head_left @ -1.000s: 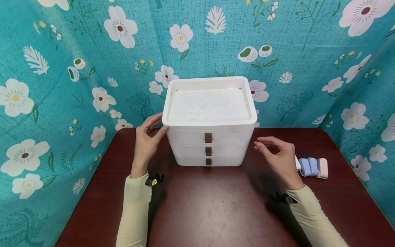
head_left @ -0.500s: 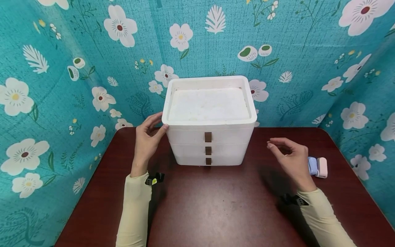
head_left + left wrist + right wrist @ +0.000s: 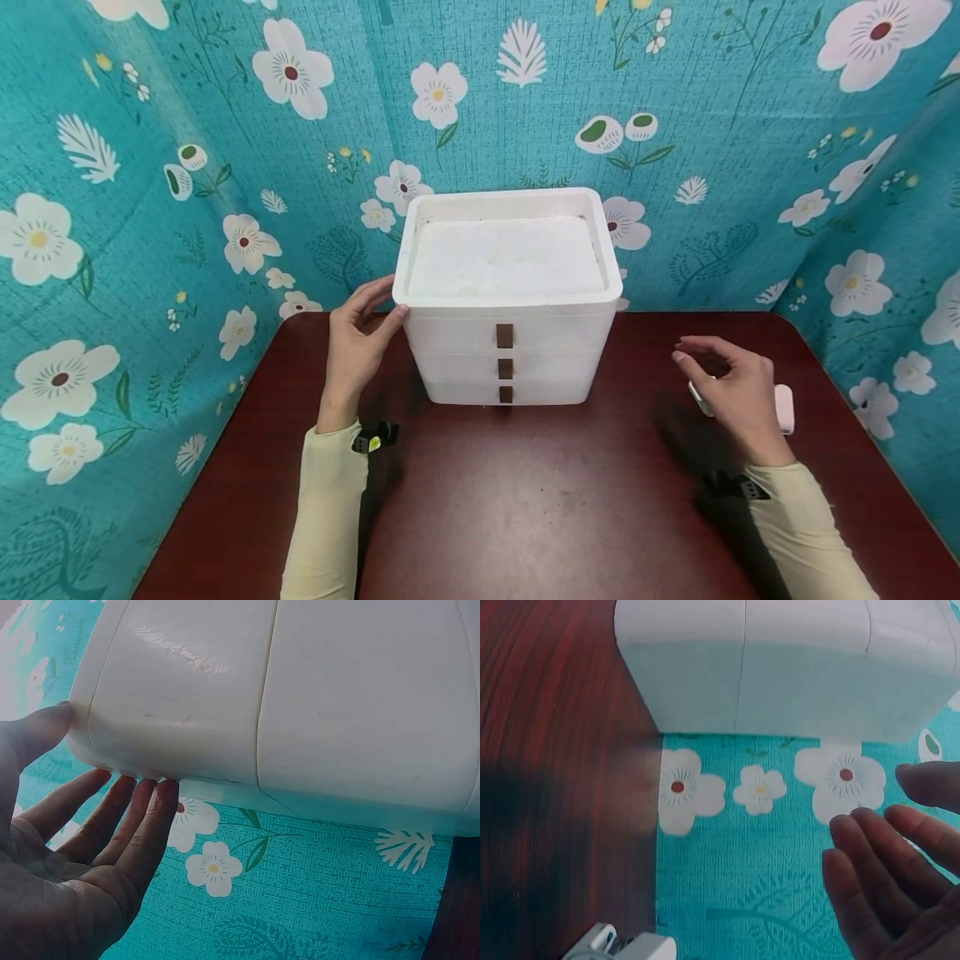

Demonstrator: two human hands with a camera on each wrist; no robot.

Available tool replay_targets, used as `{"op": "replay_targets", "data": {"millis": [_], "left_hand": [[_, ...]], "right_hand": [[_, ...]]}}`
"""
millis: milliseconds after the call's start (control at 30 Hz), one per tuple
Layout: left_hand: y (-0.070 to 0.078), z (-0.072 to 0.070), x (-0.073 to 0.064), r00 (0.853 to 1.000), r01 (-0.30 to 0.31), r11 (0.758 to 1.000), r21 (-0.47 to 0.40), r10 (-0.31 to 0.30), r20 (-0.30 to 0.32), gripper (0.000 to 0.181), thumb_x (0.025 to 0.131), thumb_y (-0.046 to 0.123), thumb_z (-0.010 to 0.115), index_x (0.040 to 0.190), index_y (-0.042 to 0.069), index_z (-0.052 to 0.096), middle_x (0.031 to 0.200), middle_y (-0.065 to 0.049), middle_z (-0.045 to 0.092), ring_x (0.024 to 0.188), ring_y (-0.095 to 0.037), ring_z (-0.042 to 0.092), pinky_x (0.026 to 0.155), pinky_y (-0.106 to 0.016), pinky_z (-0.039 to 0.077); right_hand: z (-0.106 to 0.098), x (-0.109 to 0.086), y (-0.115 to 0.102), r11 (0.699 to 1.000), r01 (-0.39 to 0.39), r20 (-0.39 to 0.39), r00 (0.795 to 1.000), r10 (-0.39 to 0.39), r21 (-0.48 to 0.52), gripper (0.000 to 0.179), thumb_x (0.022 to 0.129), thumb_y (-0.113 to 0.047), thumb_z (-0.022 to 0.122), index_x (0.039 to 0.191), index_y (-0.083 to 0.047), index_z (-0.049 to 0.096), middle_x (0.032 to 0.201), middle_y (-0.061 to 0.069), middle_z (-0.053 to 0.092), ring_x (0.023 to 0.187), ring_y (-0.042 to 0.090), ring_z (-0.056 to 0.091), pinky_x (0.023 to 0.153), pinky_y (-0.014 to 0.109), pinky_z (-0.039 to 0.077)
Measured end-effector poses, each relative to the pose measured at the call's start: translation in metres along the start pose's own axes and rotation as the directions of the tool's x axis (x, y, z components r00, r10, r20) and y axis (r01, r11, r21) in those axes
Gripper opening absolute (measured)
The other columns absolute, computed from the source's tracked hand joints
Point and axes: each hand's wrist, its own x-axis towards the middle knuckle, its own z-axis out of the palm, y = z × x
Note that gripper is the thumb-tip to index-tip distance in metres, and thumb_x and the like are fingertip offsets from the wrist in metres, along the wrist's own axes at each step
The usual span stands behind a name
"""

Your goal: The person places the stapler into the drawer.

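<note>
A white drawer box [image 3: 517,375] with three stacked levels and brown tabs [image 3: 505,336] down its front stands at the back of the table. My left hand [image 3: 356,354] touches its upper left side, thumb at the front corner below the rim. In the left wrist view, the nearly straight fingers [image 3: 127,817] meet the box's edge with their tips. To the right of the box, my right hand [image 3: 731,396] hovers over the table, fingers loosely bent and nothing between them. A white object [image 3: 701,398] and a pink rounded one [image 3: 784,408] show partly from behind it.
The box's top is a shallow tray with a raised rim [image 3: 510,298]. The dark red table [image 3: 525,500] reaches a blue floral curtain [image 3: 465,150] behind and at both sides. Low in the right wrist view, white pieces [image 3: 649,949] lie at the table's edge.
My right hand has moved right, away from the box, and now hides the blue pieces seen earlier beside the pink one. The left hand stays at the box.
</note>
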Motion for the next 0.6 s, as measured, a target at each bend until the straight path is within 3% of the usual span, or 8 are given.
{"op": "replay_targets", "data": {"millis": [100,167,400,600], "left_hand": [[0.000,0.000,0.000,1.000,-0.001,1.000,-0.003,0.001,0.001,0.044,0.096,0.012,0.076,0.139,0.009,0.067,0.140,-0.011,0.067,0.127,-0.031,0.068,0.091,-0.015,0.059],[0.000,0.000,0.000,1.000,0.000,1.000,-0.003,0.000,0.002,0.045,0.096,0.012,0.076,0.140,0.009,0.067,0.140,-0.011,0.066,0.127,-0.030,0.068,0.091,-0.014,0.059],[0.000,0.000,0.000,1.000,0.001,1.000,-0.007,-0.001,0.004,0.045,0.096,0.012,0.076,0.140,0.010,0.067,0.139,-0.011,0.066,0.127,-0.030,0.068,0.091,-0.015,0.059],[0.000,0.000,0.000,1.000,0.001,1.000,-0.004,-0.001,0.003,0.045,0.096,0.013,0.077,0.140,0.011,0.067,0.139,-0.009,0.067,0.127,-0.029,0.068,0.092,-0.015,0.059]], "right_hand": [[-0.003,0.002,0.003,0.999,-0.007,0.032,0.999,0.008,-0.034,0.027,0.093,-0.020,0.080,0.118,-0.009,0.078,0.107,0.015,0.079,0.081,-0.024,0.059,0.071,0.000,0.047],[-0.005,0.003,0.006,0.998,-0.010,0.052,0.999,0.014,-0.065,0.028,0.094,-0.022,0.080,0.118,-0.008,0.078,0.108,0.020,0.079,0.080,-0.026,0.055,0.069,0.001,0.045],[-0.011,0.006,0.017,0.986,-0.030,0.105,0.993,0.047,-0.164,0.030,0.094,-0.027,0.079,0.118,-0.008,0.078,0.103,0.019,0.080,0.070,-0.019,0.051,0.061,0.010,0.042],[-0.013,0.007,0.024,0.981,-0.037,0.157,0.985,0.068,-0.191,0.030,0.094,-0.029,0.079,0.115,-0.007,0.078,0.101,0.020,0.080,0.068,-0.013,0.054,0.061,0.010,0.042]]}}
